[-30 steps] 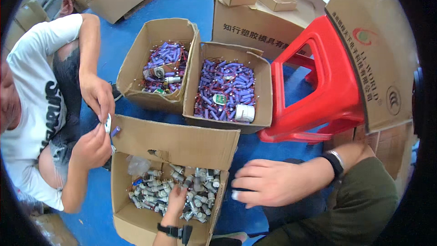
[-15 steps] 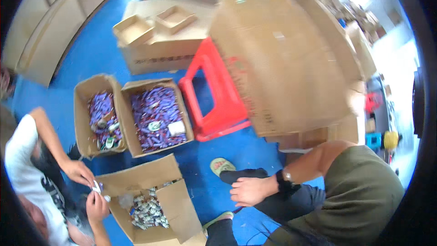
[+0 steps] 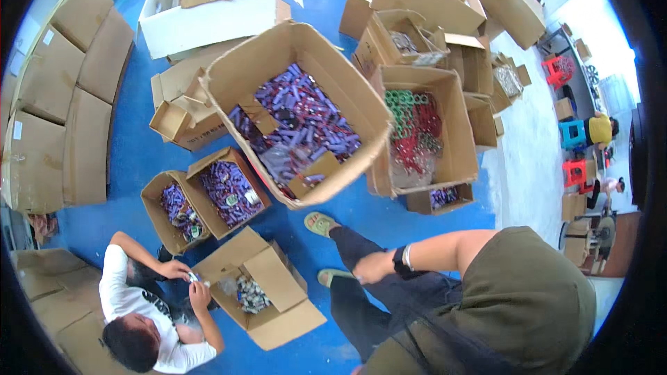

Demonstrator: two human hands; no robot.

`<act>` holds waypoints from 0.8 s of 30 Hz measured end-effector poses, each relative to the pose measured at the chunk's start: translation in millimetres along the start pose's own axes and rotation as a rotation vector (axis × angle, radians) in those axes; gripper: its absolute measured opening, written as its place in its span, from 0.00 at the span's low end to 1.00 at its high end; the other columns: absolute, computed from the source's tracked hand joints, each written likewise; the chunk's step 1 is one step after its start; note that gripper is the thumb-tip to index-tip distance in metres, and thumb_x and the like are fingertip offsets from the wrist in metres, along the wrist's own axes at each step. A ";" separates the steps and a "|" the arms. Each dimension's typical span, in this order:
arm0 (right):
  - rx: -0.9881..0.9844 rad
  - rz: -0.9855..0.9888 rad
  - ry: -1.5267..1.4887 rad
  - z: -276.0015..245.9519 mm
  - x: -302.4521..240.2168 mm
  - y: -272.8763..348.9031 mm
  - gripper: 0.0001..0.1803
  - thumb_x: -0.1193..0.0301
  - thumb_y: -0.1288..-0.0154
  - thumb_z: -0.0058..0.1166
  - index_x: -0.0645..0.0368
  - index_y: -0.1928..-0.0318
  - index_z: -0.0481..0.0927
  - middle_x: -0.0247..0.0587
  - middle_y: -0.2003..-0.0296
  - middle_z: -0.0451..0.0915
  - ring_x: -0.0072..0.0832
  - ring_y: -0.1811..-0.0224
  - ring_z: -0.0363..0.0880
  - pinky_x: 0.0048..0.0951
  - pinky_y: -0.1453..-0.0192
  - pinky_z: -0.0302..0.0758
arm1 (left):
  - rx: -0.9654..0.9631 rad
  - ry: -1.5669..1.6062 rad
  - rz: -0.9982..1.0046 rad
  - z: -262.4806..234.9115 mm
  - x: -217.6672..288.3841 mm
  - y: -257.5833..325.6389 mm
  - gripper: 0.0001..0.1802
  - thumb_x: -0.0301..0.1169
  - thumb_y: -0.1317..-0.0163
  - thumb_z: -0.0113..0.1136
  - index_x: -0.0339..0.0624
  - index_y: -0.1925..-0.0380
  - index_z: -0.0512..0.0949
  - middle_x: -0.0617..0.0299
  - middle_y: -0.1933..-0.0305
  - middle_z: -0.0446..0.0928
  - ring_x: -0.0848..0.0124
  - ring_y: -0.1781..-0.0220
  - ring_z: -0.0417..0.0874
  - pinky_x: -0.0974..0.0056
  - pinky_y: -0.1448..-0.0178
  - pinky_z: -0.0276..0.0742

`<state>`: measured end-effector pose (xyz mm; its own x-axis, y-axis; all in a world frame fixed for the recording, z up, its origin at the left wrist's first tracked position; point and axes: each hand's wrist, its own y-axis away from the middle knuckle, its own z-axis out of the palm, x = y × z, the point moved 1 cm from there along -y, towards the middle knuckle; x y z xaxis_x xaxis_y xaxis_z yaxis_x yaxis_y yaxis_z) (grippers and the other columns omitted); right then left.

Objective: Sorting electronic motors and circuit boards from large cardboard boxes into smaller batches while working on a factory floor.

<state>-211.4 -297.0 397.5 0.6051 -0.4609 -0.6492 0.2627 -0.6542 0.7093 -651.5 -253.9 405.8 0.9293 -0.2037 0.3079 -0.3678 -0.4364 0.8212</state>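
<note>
My right hand (image 3: 374, 267) hangs beside my dark trouser leg, its fingers curled in and nothing seen in them. A dark watch (image 3: 401, 261) and a light bangle sit at that wrist. My left hand is not in view. Ahead of me stands a large open carton (image 3: 347, 90), tilted in view and holding many purple cylindrical pieces (image 3: 306, 107) with red bits among them. Cardboard scraps and clear plastic lie on the pieces. My feet in pale green slippers (image 3: 321, 224) stand on the blue floor.
At left a co-worker (image 3: 149, 305) handles a small whitish piece above an open carton (image 3: 278, 285) of silvery pieces. Two smaller cartons (image 3: 233, 194) of purple pieces stand beyond. Right of the large carton, another (image 3: 445, 97) holds green and red items. Stacked cartons (image 3: 87, 104) line the left.
My view has pulled back and swung, so the large carton's contents now show and the red stool is mostly hidden. My right hand's fingers have curled in from lying over my leg.
</note>
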 end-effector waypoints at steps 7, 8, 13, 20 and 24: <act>0.627 0.230 -0.359 -6.9 38.5 100.4 0.13 0.64 0.44 0.46 0.60 0.64 0.76 0.52 0.67 0.77 0.47 0.61 0.75 0.44 0.58 0.70 | -0.060 0.080 -0.037 26.7 -62.1 10.5 0.27 0.47 0.43 0.49 0.33 0.54 0.71 0.42 0.49 0.69 0.49 0.46 0.68 0.54 0.42 0.63; 0.642 0.271 -0.413 7.8 52.8 122.1 0.13 0.64 0.44 0.47 0.59 0.65 0.76 0.52 0.67 0.77 0.46 0.61 0.75 0.43 0.58 0.70 | -0.103 0.068 -0.018 -10.2 26.1 23.0 0.27 0.47 0.43 0.49 0.33 0.54 0.71 0.42 0.49 0.69 0.49 0.46 0.68 0.54 0.43 0.63; 0.567 0.445 -0.495 71.3 124.4 192.9 0.13 0.64 0.45 0.47 0.60 0.65 0.76 0.52 0.68 0.77 0.47 0.61 0.75 0.43 0.57 0.71 | -0.056 0.438 -0.252 -27.2 128.0 25.2 0.15 0.37 0.43 0.55 0.39 0.59 0.74 0.59 0.65 0.77 0.69 0.66 0.77 0.64 0.61 0.74; 0.927 0.849 -0.897 218.3 142.9 286.0 0.12 0.65 0.46 0.47 0.59 0.66 0.77 0.50 0.68 0.78 0.45 0.62 0.76 0.41 0.57 0.71 | -0.516 -0.222 0.340 -17.6 235.8 26.9 0.32 0.43 0.44 0.55 0.35 0.45 0.60 0.44 0.48 0.67 0.56 0.46 0.69 0.59 0.44 0.64; 1.028 0.923 -1.004 326.2 113.0 302.8 0.13 0.64 0.45 0.47 0.61 0.67 0.76 0.50 0.68 0.78 0.45 0.62 0.76 0.41 0.58 0.71 | -0.517 -0.429 0.389 -5.5 210.0 32.9 0.35 0.45 0.46 0.56 0.35 0.44 0.59 0.43 0.47 0.66 0.56 0.44 0.68 0.58 0.43 0.63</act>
<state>-308.6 -742.8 449.4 -0.5143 -0.7848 -0.3457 -0.6766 0.1237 0.7259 -468.3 -306.2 500.1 0.6040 -0.6258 0.4935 -0.5045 0.1791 0.8446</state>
